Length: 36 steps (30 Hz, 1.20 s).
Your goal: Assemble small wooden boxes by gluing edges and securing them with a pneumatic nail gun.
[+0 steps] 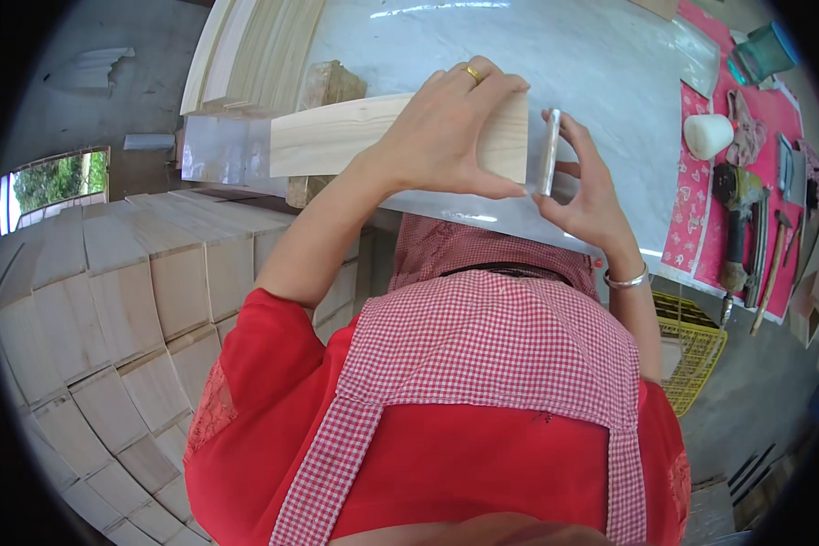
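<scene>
A pale wooden board [328,136] lies crosswise at the front of the work table, with rough wooden blocks under or beside its left part. My left hand [446,127], a ring on one finger, spans the board close to its right end, thumb at the near edge and fingers at the far edge. Just off that end, my right hand [587,177] grips a thin, flat, whitish bar [550,153] on edge between thumb and fingers. A small gap shows between bar and board. What the bar is exactly, I cannot tell.
Long boards [255,55] are stacked at the table's far left. Wooden pieces [118,309] form a big pile on my left. On the right, a pink cloth [687,223] bears a white container [708,136], a hammer [773,264] and other tools. A yellow crate [696,341] stands below.
</scene>
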Each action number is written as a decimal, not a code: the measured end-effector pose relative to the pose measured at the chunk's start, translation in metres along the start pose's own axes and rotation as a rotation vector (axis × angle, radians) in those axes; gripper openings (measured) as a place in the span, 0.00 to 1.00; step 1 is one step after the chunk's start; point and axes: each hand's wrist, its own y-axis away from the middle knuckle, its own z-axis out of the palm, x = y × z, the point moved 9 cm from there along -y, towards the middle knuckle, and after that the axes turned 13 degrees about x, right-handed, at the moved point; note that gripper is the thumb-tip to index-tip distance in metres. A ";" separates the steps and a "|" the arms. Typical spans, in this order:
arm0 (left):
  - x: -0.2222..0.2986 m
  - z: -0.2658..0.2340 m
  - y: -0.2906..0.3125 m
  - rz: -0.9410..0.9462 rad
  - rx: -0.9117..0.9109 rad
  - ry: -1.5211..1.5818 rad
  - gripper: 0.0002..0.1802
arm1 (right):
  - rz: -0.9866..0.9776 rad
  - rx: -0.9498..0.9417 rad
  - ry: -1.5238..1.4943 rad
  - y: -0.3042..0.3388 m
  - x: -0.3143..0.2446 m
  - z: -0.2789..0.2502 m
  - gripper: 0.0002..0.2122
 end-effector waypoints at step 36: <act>0.007 0.018 -0.008 0.021 -0.046 0.035 0.44 | -0.062 -0.049 -0.075 -0.010 -0.005 0.012 0.39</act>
